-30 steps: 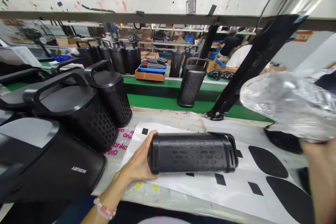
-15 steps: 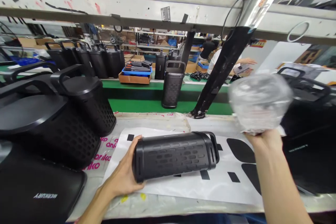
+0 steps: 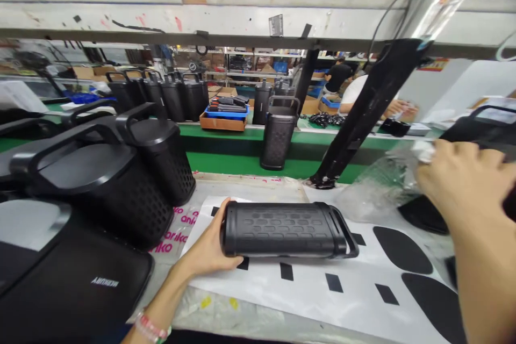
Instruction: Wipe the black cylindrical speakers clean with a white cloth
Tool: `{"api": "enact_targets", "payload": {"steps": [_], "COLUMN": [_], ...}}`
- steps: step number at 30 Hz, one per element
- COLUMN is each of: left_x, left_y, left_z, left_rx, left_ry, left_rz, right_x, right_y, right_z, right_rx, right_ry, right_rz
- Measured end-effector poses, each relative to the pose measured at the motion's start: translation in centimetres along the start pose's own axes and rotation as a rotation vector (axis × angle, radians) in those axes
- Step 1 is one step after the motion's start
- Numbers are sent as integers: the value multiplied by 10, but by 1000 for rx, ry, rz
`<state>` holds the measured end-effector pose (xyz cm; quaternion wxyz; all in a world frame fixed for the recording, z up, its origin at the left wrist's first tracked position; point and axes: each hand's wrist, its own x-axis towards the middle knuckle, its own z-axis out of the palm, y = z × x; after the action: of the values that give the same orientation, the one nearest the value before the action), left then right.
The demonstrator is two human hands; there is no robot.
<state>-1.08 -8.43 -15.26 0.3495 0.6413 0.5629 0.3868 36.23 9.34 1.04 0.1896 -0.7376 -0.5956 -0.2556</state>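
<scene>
A black portable speaker (image 3: pixel 282 231) with a perforated grille lies on its side across a white sheet (image 3: pixel 306 285), its handle pointing right. My left hand (image 3: pixel 215 247) is closed around the speaker's left end. On the right, my right hand (image 3: pixel 463 177) grips the white edge of a clear plastic bag (image 3: pixel 374 183). The bag hangs left of that hand, its bottom close to the sheet. Black rectangular pads and two larger rounded black pads (image 3: pixel 403 250) are on the sheet, to the right of and below the speaker.
Several black speakers (image 3: pixel 105 183) crowd the left side, one lettered "MERKURY". Another black speaker (image 3: pixel 280 134) stands beyond the bench edge. A slanted black post (image 3: pixel 363 118) rises behind the sheet, under a shelf (image 3: pixel 226 13). Across the green bench, another person's hands (image 3: pixel 403 110) are at work.
My right hand has moved right and tilted, with the plastic bag now lower and trailing left. The speaker has turned slightly in my left hand. The view has shifted left.
</scene>
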Motion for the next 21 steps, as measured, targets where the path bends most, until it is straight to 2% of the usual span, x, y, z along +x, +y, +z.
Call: {"api": "enact_targets", "payload": {"steps": [1,3,4,5,6,7,9,11,14,17,19,21], "left_x": [0,1,1,2,3,4,6,8,7,7,7,6], "left_y": [2,3,3,2,1,-1,-6,-9,-10,-10,-10,-11], "left_z": [0,0,0,0,1,1,1,2,2,2,2,1], "left_rx": [-20,-36,-29,-20,-13,-11,-27,-49,-61,-65,-64,-71], "left_ry": [-2,4,11,21,36,51,68,69,80,105,112,110], "left_rz": [-12,-25,-33,-38,-34,-18,28,69,76,71,71,74], "right_x": [-8,-40,-64,-92,-122,-153,-208,-241,-246,-229,-224,-226], "right_y": [-13,-48,-71,-94,-117,-137,-163,-169,-168,-182,-191,-185], "right_z": [-8,-24,-30,-33,-33,-31,-24,-18,-15,-14,-13,-14], "right_rx": [-23,65,163,320,494,647,713,755,758,721,706,740], "right_ry": [7,-38,-82,-66,-37,35,55,58,-34,-147,-114,-45], "right_rz": [88,221,192,-2,-304,-530,-715,-890,-955,-843,-806,-879]}}
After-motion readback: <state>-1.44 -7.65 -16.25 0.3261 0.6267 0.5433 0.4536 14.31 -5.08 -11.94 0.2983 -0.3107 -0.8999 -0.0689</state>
